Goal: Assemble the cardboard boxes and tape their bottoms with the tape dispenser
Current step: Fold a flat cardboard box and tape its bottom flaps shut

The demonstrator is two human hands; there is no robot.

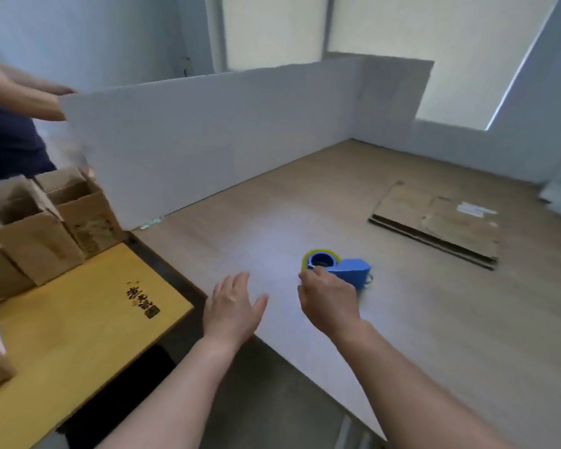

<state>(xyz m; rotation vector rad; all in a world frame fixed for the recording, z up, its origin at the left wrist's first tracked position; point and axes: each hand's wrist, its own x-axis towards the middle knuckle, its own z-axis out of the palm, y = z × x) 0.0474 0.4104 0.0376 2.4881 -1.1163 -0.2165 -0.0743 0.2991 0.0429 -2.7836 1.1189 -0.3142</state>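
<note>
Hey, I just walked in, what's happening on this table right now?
A person is working at a wooden table. Their right hand has its fingers curled on the blue tape dispenser, which sits on the table, while the left hand is open beside it. Flattened cardboard lies farther right, not yet assembled. Several open cardboard boxes stand by the yellow surface to the left. Behind a white partition, a second person's arms are in view.

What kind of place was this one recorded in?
Probably a makeshift indoor packing station: a wooden table screened by white boards, flattened cardboard and a blue tape dispenser on it, assembled boxes alongside.
</note>
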